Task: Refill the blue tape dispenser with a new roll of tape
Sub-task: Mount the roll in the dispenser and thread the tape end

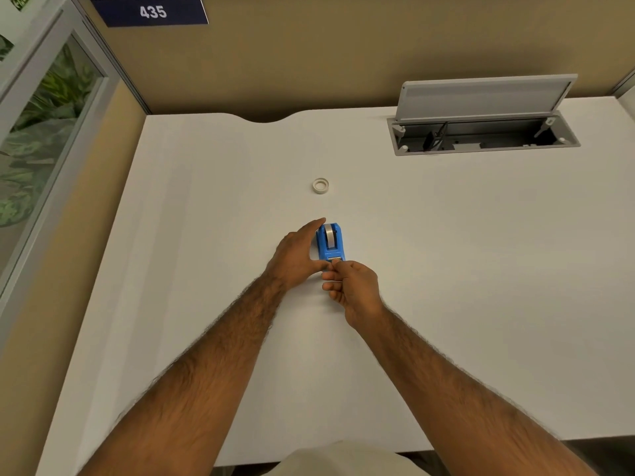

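The blue tape dispenser stands on the white desk at the centre, with a roll of clear tape seated in it. My left hand lies against its left side, fingers straight along it and thumb reaching to the near end. My right hand is just in front of the dispenser, its thumb and forefinger pinched together at the cutter end; whether they hold the tape's end I cannot tell. A small, nearly bare white tape ring lies flat on the desk farther back.
An open grey cable hatch with its lid raised is set into the desk at the back right. Tan partition walls close the back and left, with a sign reading 435. A glass panel stands at the far left.
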The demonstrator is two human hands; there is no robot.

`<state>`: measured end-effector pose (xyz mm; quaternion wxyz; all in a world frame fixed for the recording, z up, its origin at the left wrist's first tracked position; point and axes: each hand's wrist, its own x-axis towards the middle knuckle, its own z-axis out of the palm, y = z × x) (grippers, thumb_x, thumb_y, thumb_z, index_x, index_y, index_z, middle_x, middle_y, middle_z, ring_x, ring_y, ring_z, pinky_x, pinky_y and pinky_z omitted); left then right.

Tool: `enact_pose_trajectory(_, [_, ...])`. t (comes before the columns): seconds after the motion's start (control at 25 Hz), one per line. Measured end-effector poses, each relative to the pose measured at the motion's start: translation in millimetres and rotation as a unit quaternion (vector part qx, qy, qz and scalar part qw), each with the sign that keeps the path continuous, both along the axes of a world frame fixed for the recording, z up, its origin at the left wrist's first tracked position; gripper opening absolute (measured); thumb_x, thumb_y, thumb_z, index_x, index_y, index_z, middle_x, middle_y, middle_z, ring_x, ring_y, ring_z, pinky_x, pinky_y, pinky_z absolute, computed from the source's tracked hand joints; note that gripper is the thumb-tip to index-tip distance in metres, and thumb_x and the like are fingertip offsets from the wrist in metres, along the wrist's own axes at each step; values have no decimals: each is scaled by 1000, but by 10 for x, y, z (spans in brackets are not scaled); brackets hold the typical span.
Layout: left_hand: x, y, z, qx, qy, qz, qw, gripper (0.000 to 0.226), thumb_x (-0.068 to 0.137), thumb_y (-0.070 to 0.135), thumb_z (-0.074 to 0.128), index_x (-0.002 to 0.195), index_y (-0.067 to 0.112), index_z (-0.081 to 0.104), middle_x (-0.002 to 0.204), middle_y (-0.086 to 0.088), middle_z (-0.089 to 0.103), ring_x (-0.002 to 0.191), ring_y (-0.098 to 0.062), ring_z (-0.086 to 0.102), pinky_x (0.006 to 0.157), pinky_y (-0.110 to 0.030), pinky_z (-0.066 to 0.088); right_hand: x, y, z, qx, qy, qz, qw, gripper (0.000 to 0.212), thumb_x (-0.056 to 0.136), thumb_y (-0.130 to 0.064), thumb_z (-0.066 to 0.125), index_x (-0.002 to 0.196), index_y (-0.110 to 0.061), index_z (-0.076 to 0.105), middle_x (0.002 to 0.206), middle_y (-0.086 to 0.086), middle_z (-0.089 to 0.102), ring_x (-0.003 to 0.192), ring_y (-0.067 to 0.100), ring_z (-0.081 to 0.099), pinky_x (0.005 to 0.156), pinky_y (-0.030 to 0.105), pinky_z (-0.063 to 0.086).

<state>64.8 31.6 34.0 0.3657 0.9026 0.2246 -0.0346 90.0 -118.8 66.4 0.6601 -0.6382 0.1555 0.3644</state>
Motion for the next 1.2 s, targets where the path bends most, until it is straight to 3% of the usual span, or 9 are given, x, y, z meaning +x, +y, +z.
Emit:
enact_pose_trajectory(0.56, [26,14,-38,7,7,1,1000,95,74,45,81,150,41,24,152,6,43,132,-19,44,106,-40,40,-8,1,-101,0,-17,-2,1000,20,96,-19,56,95,-5,70,79,12,72,64,19,65,62,30,56])
enact_pose_trajectory(0.84, [31,33,-59,20,11,-7,1000,96,72,50,81,149,43,23,152,9,43,130,-18,46,104,-41,41,-17,32,-122,-30,-53,-10,998,21,96,-20,56,90,-5,70,74,10,69,58,17,61,53,24,53])
enact_pose_trajectory(1.2, [38,52,-52,27,11,-15,999,99,70,52,82,149,42,24,153,9,42,131,-19,46,105,-40,40,-43,25,-182,-42,-64,-6,997,27,95,-29,60,92,-5,70,72,9,68,54,16,57,49,25,49])
